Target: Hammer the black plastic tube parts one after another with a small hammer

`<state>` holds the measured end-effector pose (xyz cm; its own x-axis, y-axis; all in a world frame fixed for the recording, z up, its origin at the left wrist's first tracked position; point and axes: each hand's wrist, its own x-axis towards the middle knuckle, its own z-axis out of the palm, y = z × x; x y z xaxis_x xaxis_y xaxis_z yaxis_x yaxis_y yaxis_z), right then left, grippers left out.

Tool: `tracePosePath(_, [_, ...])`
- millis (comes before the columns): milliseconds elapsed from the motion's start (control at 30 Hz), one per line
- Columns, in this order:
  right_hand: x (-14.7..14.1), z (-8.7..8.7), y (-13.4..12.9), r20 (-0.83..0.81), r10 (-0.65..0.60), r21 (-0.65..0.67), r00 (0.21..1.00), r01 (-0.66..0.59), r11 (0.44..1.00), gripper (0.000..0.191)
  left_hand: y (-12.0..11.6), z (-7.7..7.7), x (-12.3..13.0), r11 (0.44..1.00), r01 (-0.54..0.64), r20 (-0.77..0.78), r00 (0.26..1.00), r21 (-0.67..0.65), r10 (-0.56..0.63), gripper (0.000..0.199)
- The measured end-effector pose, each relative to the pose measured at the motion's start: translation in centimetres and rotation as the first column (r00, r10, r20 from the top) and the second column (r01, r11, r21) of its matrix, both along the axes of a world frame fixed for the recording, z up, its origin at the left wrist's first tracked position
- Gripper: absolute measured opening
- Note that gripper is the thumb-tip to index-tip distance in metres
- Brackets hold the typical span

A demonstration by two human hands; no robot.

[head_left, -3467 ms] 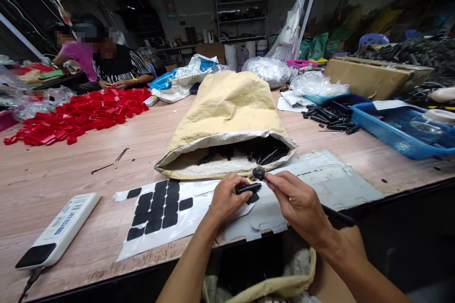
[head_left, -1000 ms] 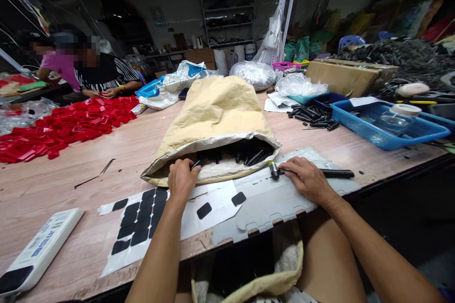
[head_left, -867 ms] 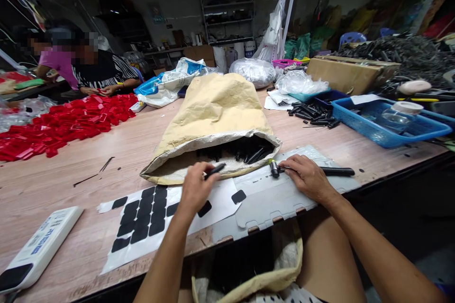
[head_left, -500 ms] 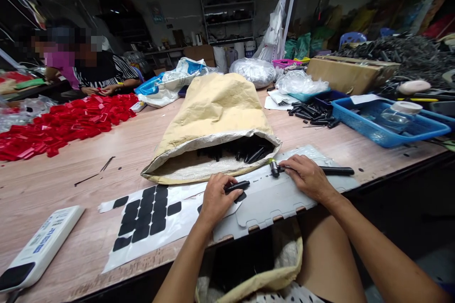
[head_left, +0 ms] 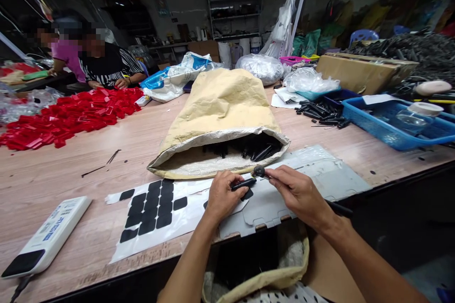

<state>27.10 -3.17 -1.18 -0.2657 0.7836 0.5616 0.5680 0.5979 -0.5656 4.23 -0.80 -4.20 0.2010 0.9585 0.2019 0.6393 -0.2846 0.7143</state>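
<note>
My left hand [head_left: 226, 195] is closed on a short black tube [head_left: 245, 183], pinched between thumb and fingers just over the grey board [head_left: 270, 208]. My right hand [head_left: 300, 194] grips a small hammer [head_left: 259, 171] close to its head; the dark round face is beside the tube's right end, and the black handle runs back under my wrist. Whether the hammer touches the tube I cannot tell. A black rounded square pad [head_left: 247, 194] lies under my left fingertips. To the left is a white sheet [head_left: 119, 251] with several black pads [head_left: 151, 208]. A tan sack [head_left: 220, 104] of black pieces opens toward me.
Red pieces [head_left: 71, 116] are heaped at the left, near two people [head_left: 106, 66]. A white power strip [head_left: 48, 236] lies at front left. Loose black tubes [head_left: 316, 111] and a blue basket [head_left: 387, 128] stand at right. Another open sack [head_left: 263, 286] is at my lap.
My right hand has lifted the hammer off the board and brought it left, turning its head toward the tube. My left hand keeps the tube in about the same place. The view has shifted slightly.
</note>
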Motion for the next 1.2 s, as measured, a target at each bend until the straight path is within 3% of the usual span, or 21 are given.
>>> tracePosePath(100, [-1.8,-0.2,-0.5,-0.051,0.011,0.055,0.999,-0.008,0.998,0.035,-0.1,0.0,0.0,1.0,0.006,0.009,1.0,0.009,-0.006,0.012])
tracePosePath(200, [-2.6,-0.9,-0.7,0.021,0.017,0.074,1.0,-0.019,0.997,0.041,-0.1,0.0,0.0,1.0,0.012,0.005,1.0,-0.004,-0.012,0.012])
tracePosePath(300, [-2.5,-1.2,-0.5,0.134,0.007,0.048,0.991,-0.013,0.999,0.042,-0.1,0.1,0.0,1.0,-0.001,0.002,1.0,-0.018,0.001,0.012])
tracePosePath(467, [-1.8,-0.3,-0.5,-0.006,-0.063,0.095,0.998,0.063,0.993,0.037,-0.1,0.0,0.1,1.0,0.0,0.03,1.0,-0.003,0.0,0.015])
tracePosePath(667, [-1.3,-1.4,-0.5,0.066,-0.054,0.013,0.996,0.053,0.999,0.035,0.0,0.1,0.1,1.0,-0.011,0.014,1.0,-0.009,0.011,0.016])
tracePosePath(800, [1.1,-1.3,0.6,0.036,-0.154,0.067,0.987,0.151,0.986,0.031,0.0,0.0,0.0,1.0,-0.001,0.007,1.0,-0.001,0.001,0.012])
tracePosePath(900, [4.2,-1.7,2.1,0.133,-0.205,0.058,0.97,0.198,0.978,0.029,0.0,0.0,-0.1,1.0,0.005,0.006,1.0,-0.007,-0.005,0.009])
tracePosePath(1033, [7.8,-3.3,3.9,0.292,-0.175,0.057,0.94,0.166,0.985,0.026,0.0,0.3,-0.2,0.999,0.033,0.006,0.999,-0.018,-0.033,0.02])
tracePosePath(1200, [8.9,-4.6,4.6,0.318,-0.172,0.073,0.932,0.157,0.985,0.025,-0.1,0.4,-0.2,0.999,0.032,-0.04,0.999,-0.018,-0.033,0.034])
